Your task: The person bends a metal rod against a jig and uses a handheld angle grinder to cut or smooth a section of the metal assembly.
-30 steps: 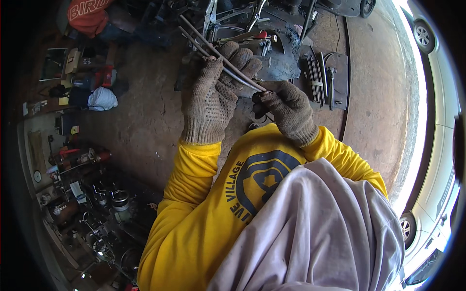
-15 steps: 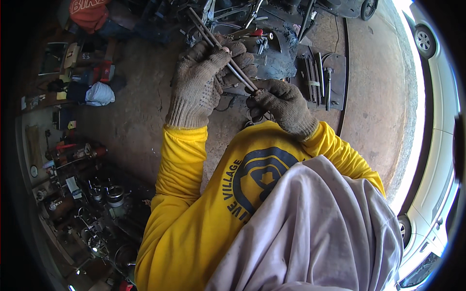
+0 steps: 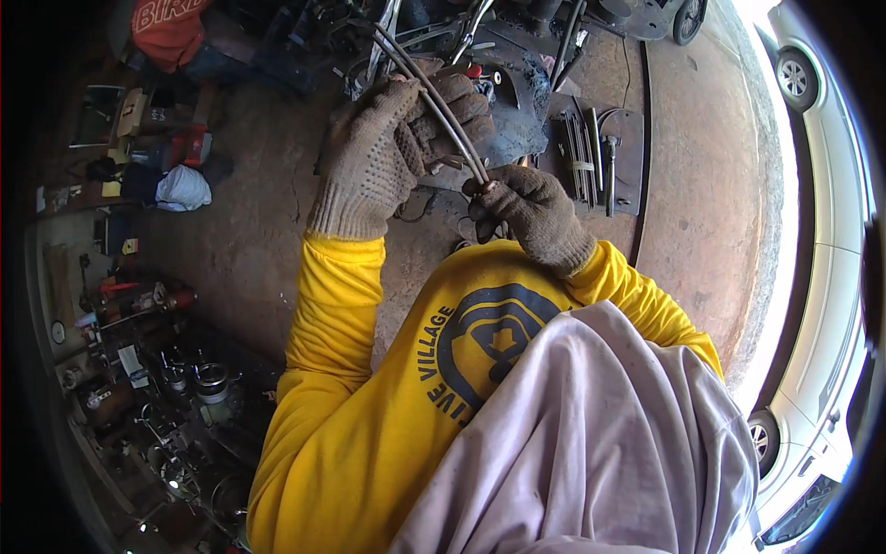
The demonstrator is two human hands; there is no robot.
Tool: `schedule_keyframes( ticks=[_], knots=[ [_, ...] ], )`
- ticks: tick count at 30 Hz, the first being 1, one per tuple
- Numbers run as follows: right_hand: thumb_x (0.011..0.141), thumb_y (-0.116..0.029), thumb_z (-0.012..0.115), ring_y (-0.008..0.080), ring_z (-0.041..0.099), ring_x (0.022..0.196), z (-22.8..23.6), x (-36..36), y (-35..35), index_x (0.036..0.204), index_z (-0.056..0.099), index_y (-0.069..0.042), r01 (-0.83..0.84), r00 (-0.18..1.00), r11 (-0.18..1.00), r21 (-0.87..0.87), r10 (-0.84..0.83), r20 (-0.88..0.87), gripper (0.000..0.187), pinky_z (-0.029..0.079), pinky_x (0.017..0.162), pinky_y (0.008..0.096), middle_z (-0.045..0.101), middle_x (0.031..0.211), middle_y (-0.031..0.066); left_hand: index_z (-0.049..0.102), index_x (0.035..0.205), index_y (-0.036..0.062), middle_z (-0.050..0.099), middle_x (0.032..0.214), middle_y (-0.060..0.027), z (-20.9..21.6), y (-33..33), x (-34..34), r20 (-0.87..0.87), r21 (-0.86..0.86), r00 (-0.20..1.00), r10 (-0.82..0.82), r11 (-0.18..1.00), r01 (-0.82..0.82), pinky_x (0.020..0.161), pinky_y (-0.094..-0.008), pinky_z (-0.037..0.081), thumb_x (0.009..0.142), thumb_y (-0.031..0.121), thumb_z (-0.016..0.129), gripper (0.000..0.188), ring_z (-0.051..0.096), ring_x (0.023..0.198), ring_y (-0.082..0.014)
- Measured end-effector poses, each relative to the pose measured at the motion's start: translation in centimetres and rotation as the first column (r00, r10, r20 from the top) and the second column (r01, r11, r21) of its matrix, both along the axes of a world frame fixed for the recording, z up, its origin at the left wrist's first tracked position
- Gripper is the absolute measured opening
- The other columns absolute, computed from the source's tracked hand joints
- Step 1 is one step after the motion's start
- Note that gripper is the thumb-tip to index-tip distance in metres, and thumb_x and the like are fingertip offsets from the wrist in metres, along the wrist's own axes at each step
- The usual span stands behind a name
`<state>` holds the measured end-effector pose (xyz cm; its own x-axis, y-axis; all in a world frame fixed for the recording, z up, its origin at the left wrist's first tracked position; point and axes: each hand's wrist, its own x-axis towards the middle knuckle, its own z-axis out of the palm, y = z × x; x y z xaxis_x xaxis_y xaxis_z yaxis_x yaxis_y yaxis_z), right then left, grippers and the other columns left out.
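Although I can make out a round metal cup [image 3: 212, 391] low on the left, its contents are too small for me to tell. Between my two gloved hands, two thin metal rods [image 3: 450, 120] slant from near right to far left, upper ends pointing away from the body. My right hand [image 3: 535, 208] grips their near ends; my left hand [image 3: 378, 148], half curled, has them between thumb and fingers.

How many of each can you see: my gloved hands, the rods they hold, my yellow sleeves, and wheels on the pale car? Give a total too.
Gloved hands: 2
Held rods: 2
Yellow sleeves: 2
Pale car wheels: 2
Total: 8
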<state>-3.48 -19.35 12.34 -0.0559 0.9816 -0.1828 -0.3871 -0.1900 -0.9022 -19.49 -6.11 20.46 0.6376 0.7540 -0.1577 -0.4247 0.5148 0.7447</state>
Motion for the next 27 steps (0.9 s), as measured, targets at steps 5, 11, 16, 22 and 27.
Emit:
schedule_keyframes(
  ticks=[5, 11, 16, 22, 27],
  knots=[
    [0.101, -0.021, 0.063, 0.0135, 0.068, 0.070, 0.3, -0.1, -0.1, 0.112, 0.067, 0.002, -0.017, 1.000, 1.000, 0.014, 0.017, 0.002, 0.025, 0.057, 0.066, 0.0284, 0.071, 0.088, 0.0073, 0.062, 0.121, -0.0017, 0.067, 0.118, -0.0243, 0.5, -0.1, 0.0, -0.138, 0.111, 0.990, 0.023, 0.994, -0.008, 0.091, -0.0528, 0.061, 0.100, 0.011, 0.055, 0.026, 0.068, 0.109, -0.0396],
    [0.101, -0.024, 0.062, 0.0152, 0.069, 0.079, 0.6, 0.1, -0.2, 0.121, 0.065, 0.002, -0.143, 0.989, 0.990, 0.003, 0.143, -0.040, 0.033, 0.057, 0.073, 0.0302, 0.070, 0.095, 0.0088, 0.063, 0.117, -0.0038, 0.070, 0.109, -0.0206, -0.5, 1.1, -0.3, -0.161, 0.067, 0.987, -0.008, 0.998, 0.019, 0.084, -0.0463, 0.064, 0.098, 0.008, 0.057, 0.024, 0.072, 0.095, -0.0327],
    [0.099, -0.037, 0.062, 0.0213, 0.067, 0.097, -0.5, 0.4, -0.3, 0.133, 0.056, 0.006, -0.107, 0.905, 0.989, 0.099, 0.138, -0.402, 0.055, 0.055, 0.086, 0.0357, 0.068, 0.112, 0.0129, 0.062, 0.117, -0.0064, 0.070, 0.106, -0.0202, -0.4, 1.9, -0.7, -0.193, 0.090, 0.981, 0.005, 0.996, 0.013, 0.085, -0.0418, 0.063, 0.100, 0.014, 0.056, 0.028, 0.072, 0.091, -0.0285],
    [0.099, -0.008, 0.061, 0.0157, 0.068, 0.097, -1.0, -0.1, -0.5, 0.134, 0.058, 0.000, -0.084, 0.988, 0.955, 0.286, 0.117, -0.102, 0.036, 0.055, 0.085, 0.0297, 0.070, 0.110, 0.0091, 0.061, 0.121, -0.0066, 0.071, 0.110, -0.0196, -0.8, 2.4, -1.8, -0.033, -0.016, 0.990, -0.140, 0.990, 0.139, 0.091, -0.0403, 0.061, 0.101, 0.019, 0.054, 0.033, 0.072, 0.101, -0.0286],
    [0.098, -0.007, 0.064, 0.0145, 0.069, 0.090, -0.6, -0.5, -0.6, 0.129, 0.062, 0.001, -0.027, 0.998, 0.927, 0.374, 0.004, 0.063, 0.032, 0.057, 0.080, 0.0284, 0.071, 0.105, 0.0093, 0.062, 0.122, -0.0062, 0.071, 0.111, -0.0199, -1.0, 1.3, -1.1, -0.119, -0.023, 0.991, -0.060, 0.998, 0.058, 0.092, -0.0405, 0.061, 0.101, 0.020, 0.054, 0.034, 0.072, 0.101, -0.0285]
  ],
)
